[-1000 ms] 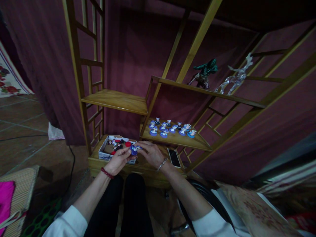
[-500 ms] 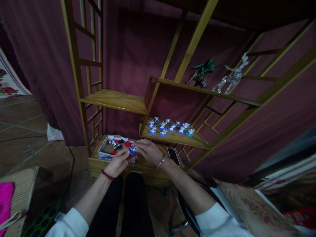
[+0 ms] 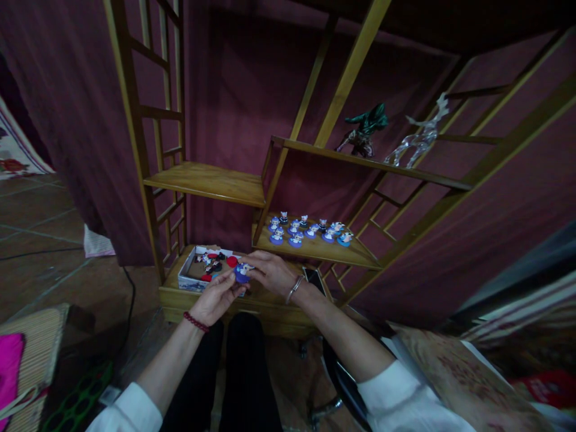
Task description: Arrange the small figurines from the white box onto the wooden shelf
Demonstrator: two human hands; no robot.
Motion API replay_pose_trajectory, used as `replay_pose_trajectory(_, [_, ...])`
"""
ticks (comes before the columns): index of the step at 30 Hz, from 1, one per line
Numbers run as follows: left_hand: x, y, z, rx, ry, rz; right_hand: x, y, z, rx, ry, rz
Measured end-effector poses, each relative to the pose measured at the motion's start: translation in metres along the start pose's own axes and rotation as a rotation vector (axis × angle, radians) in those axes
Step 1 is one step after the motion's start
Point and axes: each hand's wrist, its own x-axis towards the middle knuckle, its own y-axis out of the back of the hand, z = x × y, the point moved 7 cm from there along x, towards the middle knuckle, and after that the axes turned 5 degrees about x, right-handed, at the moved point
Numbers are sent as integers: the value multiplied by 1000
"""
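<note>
The left hand and right hand pinch one purple figurine near the box, with several toys left inside (jumbled), others already upright on the shelf.

two hands are in view, one left hand and one right hand, with one purple-based figurine at their fingers. eleven small figurines stand on the lower shelf — six purple figurines, three dark-based figurines and two blue-toned figurines at the right end. the upper shelf carries two ornaments: one green figure and one clear deer. there is one open box — several figures overlap inside, too jumbled to count. one phone, one red bead bracelet and one silver bangle also show.
</note>
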Motion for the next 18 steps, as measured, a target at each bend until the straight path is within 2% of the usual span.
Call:
replay_pose_trajectory(9, [-2, 0, -4, -9, 0, 44, -4, 3, 0, 11, -83, 14])
replay_pose_trajectory(18, [-3, -5, -1, 21, -4, 62, -11, 0, 8, -101, -286, 7])
